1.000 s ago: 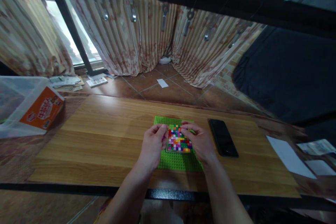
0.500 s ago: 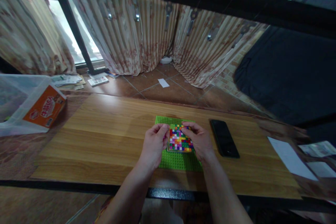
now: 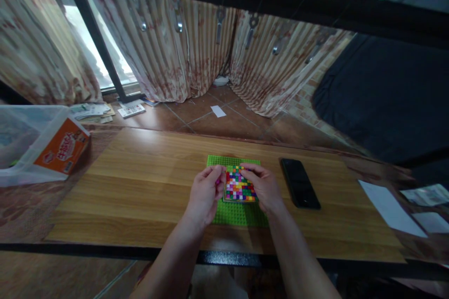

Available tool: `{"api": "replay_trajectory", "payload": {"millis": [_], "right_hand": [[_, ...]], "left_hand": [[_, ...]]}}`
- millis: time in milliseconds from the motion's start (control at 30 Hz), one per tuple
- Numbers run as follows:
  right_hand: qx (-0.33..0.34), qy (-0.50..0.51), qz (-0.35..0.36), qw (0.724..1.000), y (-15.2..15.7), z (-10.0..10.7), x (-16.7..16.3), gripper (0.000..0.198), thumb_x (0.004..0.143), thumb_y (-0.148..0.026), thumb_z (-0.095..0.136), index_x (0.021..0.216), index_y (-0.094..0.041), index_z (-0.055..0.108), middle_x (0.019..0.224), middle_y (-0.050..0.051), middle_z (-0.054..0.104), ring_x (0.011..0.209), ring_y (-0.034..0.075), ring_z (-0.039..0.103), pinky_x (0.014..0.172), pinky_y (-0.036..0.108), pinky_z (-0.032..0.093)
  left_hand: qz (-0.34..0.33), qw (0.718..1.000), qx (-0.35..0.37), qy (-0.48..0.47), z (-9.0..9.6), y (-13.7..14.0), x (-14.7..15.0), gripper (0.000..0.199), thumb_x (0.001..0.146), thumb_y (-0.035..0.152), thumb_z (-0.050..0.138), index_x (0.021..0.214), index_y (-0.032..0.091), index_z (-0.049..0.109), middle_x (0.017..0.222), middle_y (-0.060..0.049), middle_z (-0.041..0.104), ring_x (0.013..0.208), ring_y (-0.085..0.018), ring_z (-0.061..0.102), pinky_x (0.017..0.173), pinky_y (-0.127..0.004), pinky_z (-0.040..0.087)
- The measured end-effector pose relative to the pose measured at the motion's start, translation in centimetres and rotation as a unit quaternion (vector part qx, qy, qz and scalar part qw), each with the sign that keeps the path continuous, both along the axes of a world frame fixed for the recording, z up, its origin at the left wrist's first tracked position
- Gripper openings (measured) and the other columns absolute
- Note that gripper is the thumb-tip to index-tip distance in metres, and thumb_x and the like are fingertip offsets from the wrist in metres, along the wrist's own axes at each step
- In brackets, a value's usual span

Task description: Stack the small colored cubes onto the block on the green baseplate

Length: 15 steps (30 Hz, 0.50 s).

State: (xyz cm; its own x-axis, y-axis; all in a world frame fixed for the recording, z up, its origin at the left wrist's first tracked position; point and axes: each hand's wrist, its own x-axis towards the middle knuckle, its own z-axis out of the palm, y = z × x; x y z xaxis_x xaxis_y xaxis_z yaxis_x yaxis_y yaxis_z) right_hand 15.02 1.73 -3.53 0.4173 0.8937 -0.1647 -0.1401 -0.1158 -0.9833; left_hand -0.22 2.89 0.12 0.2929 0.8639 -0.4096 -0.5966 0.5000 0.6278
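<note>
As the head view shows it, the right hand [image 3: 266, 190] hides the upper right corner and part of the right edge of the brick mosaic [image 3: 240, 188], which lies on a green baseplate [image 3: 240, 215]. Its near edge runs almost level across the view; nearly square, it has no clear long axis. Small studs form a mixed, multicoloured patchwork. The left hand [image 3: 206, 192] pinches a mostly hidden magenta piece [image 3: 218, 181]; whether the right grips or merely touches, I cannot tell.
</note>
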Motion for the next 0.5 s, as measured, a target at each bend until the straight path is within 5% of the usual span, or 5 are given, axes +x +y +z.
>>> {"api": "replay_trajectory", "payload": {"millis": [200,333,433,500], "right_hand": [[0.043,-0.032,-0.014,0.998,-0.1,0.0,0.9,0.035,0.061,-0.038,0.082,0.091,-0.021,0.076,0.092,0.004,0.075,0.081,0.019,0.066,0.076,0.034,0.052],[0.1,-0.111,-0.087,0.985,-0.6,1.6,0.6,0.023,0.072,-0.037,0.076,0.089,-0.021,0.075,0.086,0.004,0.074,0.077,0.018,0.065,0.073,0.033,0.051],[0.15,-0.185,-0.027,0.971,-1.4,3.5,-0.7,0.01,0.078,-0.031,0.072,0.084,-0.023,0.075,0.082,0.002,0.072,0.076,0.017,0.065,0.073,0.031,0.051],[0.17,-0.233,0.084,0.954,-2.2,4.7,-1.9,0.007,0.081,-0.026,0.069,0.086,-0.025,0.074,0.084,0.0,0.071,0.078,0.016,0.064,0.073,0.029,0.05]], "left_hand": [[0.035,0.97,-0.122,-0.209,0.9,0.7,-0.7,0.027,0.095,0.017,0.041,0.079,0.007,0.061,0.068,-0.004,0.054,0.049,-0.002,0.047,0.038,-0.009,0.034],[0.095,0.958,-0.152,-0.225,1.1,1.0,-0.5,0.023,0.093,0.016,0.046,0.082,0.006,0.064,0.084,-0.011,0.065,0.071,-0.01,0.065,0.063,-0.017,0.055],[0.113,0.957,-0.134,-0.233,1.0,1.0,-0.3,0.021,0.092,0.017,0.049,0.087,0.006,0.066,0.092,-0.013,0.068,0.087,-0.016,0.069,0.078,-0.024,0.058],[0.104,0.96,-0.113,-0.233,1.0,0.9,-0.3,0.023,0.092,0.021,0.049,0.09,0.007,0.067,0.097,-0.014,0.069,0.092,-0.018,0.069,0.082,-0.027,0.057]]}}
